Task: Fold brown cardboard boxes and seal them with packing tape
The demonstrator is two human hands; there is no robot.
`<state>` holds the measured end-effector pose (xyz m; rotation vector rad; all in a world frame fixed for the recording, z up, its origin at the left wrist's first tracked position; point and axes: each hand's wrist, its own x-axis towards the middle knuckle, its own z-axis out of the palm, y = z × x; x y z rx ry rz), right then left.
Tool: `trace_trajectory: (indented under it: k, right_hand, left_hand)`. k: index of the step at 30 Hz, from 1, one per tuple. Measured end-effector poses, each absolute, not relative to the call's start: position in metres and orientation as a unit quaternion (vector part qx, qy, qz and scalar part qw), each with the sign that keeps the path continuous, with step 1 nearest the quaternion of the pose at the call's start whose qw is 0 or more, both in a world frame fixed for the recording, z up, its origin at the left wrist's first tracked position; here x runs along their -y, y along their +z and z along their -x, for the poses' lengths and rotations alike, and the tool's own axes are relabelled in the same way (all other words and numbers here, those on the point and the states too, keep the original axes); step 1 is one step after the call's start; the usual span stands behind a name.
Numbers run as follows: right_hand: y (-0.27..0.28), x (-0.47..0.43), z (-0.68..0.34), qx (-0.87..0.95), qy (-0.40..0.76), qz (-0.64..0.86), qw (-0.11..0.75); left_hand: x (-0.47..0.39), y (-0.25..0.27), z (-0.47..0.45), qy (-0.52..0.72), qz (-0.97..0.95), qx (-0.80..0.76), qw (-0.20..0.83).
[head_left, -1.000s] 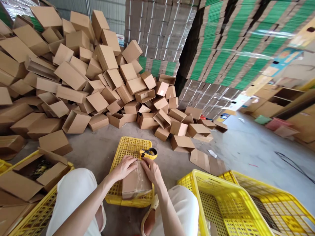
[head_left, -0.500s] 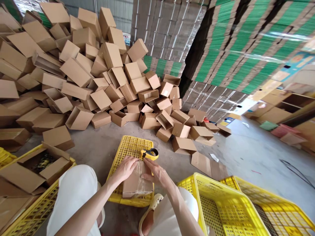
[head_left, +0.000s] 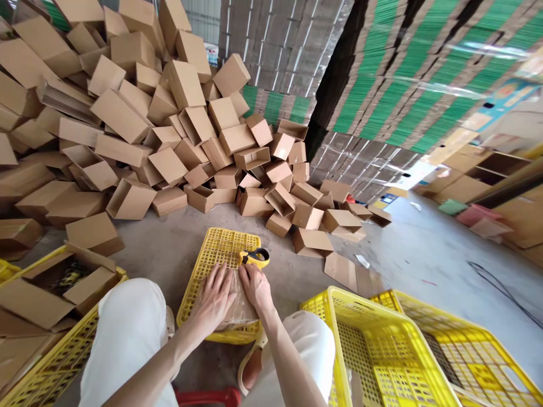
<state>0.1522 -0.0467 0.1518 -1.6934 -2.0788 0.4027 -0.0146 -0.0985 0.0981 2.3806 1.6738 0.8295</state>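
Note:
A small cardboard box [head_left: 238,305] with clear tape over its top lies on an upturned yellow plastic crate [head_left: 214,243] between my knees. My left hand [head_left: 217,293] rests flat on the box's left side, fingers spread. On the right side of the top, my right hand [head_left: 257,287] presses down with its fingers stretched forward. Just beyond my right fingertips sits a yellow and black tape dispenser [head_left: 254,258], held by neither hand. Part of the box is hidden under my hands and wrists.
A heap of cardboard boxes [head_left: 169,167] fills the far left. Yellow crates [head_left: 373,362] stand at my right. Another crate [head_left: 68,356] at my left bears an open carton [head_left: 85,288] with dark and yellow items. Strapped cardboard stacks [head_left: 390,73] rise behind.
My left hand has flattened and spread across the box's left side. My right hand has drawn its fingers closer together, near the dispenser. The view has shifted slightly.

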Motion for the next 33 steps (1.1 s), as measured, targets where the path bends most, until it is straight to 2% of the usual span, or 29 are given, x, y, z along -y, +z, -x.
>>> trace_trajectory:
  k: [7,14,21,33]
  right_hand:
    - [0.15,0.048,-0.153,0.732,0.16,0.617,0.24]
    - [0.146,0.048,-0.153,0.73,0.155,0.617,0.249]
    - [0.145,0.046,-0.155,0.73,0.152,0.619,0.246]
    - [0.146,0.049,-0.153,0.725,0.152,0.621,0.256]
  left_hand:
    - [0.131,0.096,0.018,0.274,-0.799,-0.532,0.061]
    - [0.138,0.094,0.029,0.292,-0.806,-0.492,0.15]
    - [0.126,0.113,0.032,0.319,-0.768,-0.514,0.21]
    - [0.129,0.106,0.028,0.328,-0.751,-0.521,0.239]
